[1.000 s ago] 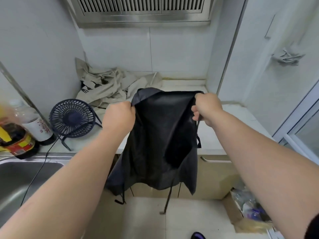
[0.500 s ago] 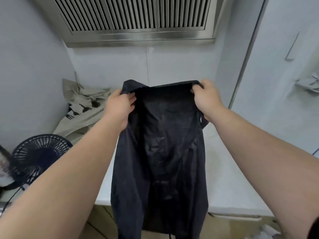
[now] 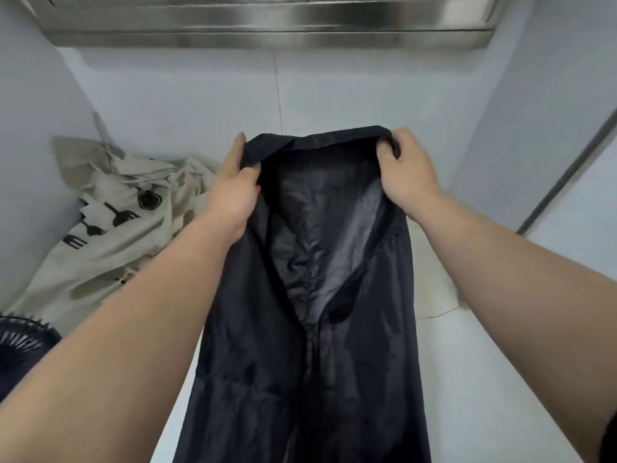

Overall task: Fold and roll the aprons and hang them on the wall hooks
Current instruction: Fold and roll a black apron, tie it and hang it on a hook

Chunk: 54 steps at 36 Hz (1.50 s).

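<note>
Hands (image 3: 230,192) (image 3: 405,175), dark apron (image 3: 267,362), white counter (image 3: 484,379)

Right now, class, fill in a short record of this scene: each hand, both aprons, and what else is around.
black apron: stretched between both hands, over the counter
left hand: grips its top-left corner
right hand: grips its top-right corner
beige apron: crumpled, back left on counter
fan: left edge, partly visible
overhead: steel range hood

I count two aprons: one black apron (image 3: 300,362) and one beige apron (image 3: 110,235), though that crumpled beige heap may hide another. Two hands of mine, left hand (image 3: 230,192) and right hand (image 3: 407,175). One fan (image 3: 20,349), cut off by the frame. One hood (image 3: 267,25).
</note>
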Motion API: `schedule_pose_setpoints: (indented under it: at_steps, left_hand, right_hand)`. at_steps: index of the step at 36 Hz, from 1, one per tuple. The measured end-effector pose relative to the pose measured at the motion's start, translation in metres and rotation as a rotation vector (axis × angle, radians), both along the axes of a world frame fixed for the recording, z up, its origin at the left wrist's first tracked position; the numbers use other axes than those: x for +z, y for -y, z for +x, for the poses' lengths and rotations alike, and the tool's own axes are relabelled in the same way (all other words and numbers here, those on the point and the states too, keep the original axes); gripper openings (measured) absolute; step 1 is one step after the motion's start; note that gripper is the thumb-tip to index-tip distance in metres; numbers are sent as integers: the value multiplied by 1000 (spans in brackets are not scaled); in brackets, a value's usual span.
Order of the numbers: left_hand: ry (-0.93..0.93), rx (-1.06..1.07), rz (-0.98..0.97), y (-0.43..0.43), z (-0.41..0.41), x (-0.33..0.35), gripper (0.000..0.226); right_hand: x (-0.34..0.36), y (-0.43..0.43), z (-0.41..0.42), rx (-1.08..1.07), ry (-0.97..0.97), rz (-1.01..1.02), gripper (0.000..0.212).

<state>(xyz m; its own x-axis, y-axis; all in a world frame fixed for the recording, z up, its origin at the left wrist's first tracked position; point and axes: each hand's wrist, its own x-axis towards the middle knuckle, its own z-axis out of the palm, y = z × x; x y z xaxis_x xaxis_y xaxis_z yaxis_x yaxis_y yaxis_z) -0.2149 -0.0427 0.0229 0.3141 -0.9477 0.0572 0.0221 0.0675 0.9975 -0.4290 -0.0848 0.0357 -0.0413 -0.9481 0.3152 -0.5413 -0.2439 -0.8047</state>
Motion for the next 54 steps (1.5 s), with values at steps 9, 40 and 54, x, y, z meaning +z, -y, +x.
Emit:
schedule_pose_setpoints:
  at_steps: [9,40,54]
  left_hand:
    - [584,-232,468,7,37,-110,75]
    - [923,-45,624,-103,58,-212,53]
    - [787,-164,675,-104,77,-207,53]
  right_hand:
    - [-96,11,20,35,-277,539,75]
    - [-206,-116,101,265,-283,817,44]
    - [-193,-98,115,155,510,879,63]
